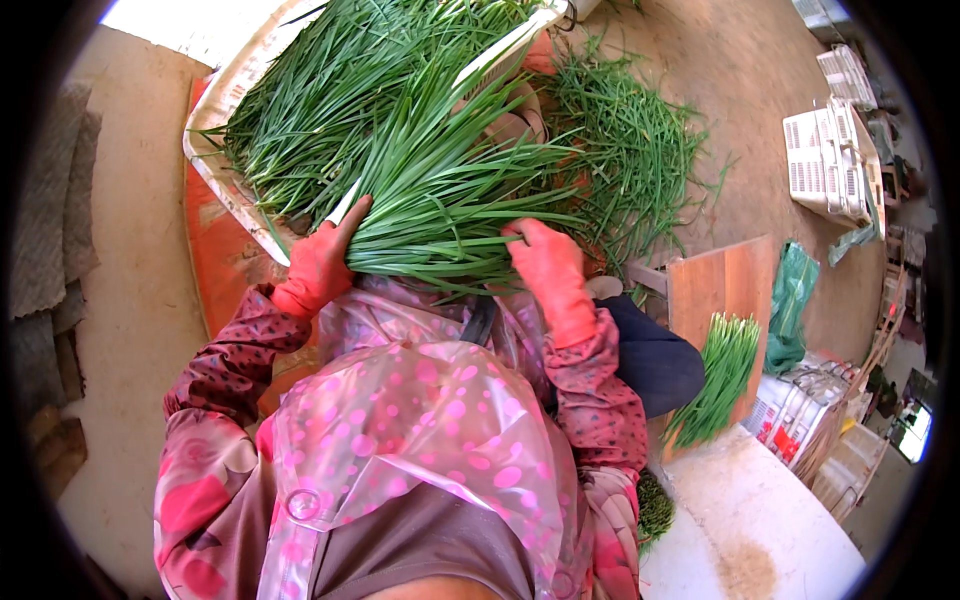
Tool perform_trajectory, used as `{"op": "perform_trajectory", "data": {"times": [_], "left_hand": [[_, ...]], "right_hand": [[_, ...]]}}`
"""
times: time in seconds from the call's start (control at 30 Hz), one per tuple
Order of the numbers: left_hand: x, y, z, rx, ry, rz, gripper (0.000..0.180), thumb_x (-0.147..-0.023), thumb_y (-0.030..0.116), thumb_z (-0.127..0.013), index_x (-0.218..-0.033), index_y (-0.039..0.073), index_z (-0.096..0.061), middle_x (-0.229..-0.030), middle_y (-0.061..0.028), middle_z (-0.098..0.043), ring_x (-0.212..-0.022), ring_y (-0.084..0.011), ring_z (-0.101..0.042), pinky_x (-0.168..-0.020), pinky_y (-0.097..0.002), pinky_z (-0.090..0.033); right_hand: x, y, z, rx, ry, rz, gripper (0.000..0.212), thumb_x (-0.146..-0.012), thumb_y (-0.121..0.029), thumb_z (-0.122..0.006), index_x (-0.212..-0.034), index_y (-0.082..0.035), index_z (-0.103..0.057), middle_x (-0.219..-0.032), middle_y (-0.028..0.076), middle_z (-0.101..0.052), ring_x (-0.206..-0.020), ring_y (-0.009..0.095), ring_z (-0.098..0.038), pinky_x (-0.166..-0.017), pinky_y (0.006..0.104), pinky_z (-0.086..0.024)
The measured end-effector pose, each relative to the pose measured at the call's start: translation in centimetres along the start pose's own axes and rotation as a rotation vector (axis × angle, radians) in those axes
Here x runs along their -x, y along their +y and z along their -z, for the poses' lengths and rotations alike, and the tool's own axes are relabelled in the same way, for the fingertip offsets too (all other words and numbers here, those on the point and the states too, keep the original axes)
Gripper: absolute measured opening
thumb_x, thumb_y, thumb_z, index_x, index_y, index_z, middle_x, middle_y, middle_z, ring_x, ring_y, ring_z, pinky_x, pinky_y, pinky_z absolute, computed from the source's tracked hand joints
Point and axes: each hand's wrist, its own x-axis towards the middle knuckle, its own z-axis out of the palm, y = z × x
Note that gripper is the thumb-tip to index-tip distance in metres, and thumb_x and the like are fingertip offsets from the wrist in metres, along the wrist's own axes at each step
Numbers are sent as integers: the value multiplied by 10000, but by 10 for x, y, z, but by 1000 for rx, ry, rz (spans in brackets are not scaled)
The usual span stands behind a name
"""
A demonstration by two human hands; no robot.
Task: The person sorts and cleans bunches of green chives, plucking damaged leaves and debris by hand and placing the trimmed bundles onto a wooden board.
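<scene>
My left hand, in a red-orange rubber glove, is closed round the gathered end of a big bunch of long green chives. The leaves fan out to the right and away above my lap. My right hand, gloved alike, has its fingers curled in a pinch on leaves at the bunch's right edge. How many leaves it grips cannot be made out. Just beyond the bunch, more loose chives fill a large white basket.
Scattered green leaves lie heaped on the floor at the far right. A neat chive bundle rests against a wooden board beside my knee, near a white tabletop. White plastic crates and a green bag stand farther right.
</scene>
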Motion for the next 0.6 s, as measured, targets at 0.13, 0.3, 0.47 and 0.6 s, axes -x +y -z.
{"op": "perform_trajectory", "data": {"times": [0.13, 0.3, 0.47, 0.6], "left_hand": [[-12, 4, 15, -46, 87, -50, 756, -760, 99, -630, -1449, 292, -386, -820, -209, -568, -683, -411, -606, -594, -487, -483], [-40, 30, 45, -191, 47, -211, 800, -740, 64, -598, -1461, 314, -358, -766, -188, -544, -608, -382, -584, -528, -482, -470], [-31, 24, 26, -232, -152, -389, 733, -786, 39, -538, -1451, 298, -375, -739, -200, -527, -632, -392, -586, -536, -474, -470], [-34, 17, 28, -200, -167, -416, 672, -827, 49, -501, -1439, 302, -388, -725, -201, -523, -626, -388, -589, -528, -468, -471]], "right_hand": [[-19, -3, 9, -178, 81, -274, 229, -902, -212, -544, -1004, -46, -663, -807, 105, -690, -615, 166, -622, -568, 299, -482], [-44, 2, 65, -562, 109, -599, 296, -922, -154, -485, -1175, -60, -607, -896, 55, -685, -589, 91, -527, -521, 217, -416], [-14, 45, 83, -823, 269, -955, 400, -920, -160, -527, -1304, -47, -517, -1058, 76, -669, -720, 103, -599, -575, 212, -462], [-18, 43, 100, -651, 312, -1080, 370, -940, -146, -538, -1291, -28, -525, -1089, 82, -643, -752, 105, -616, -616, 218, -472]]}}
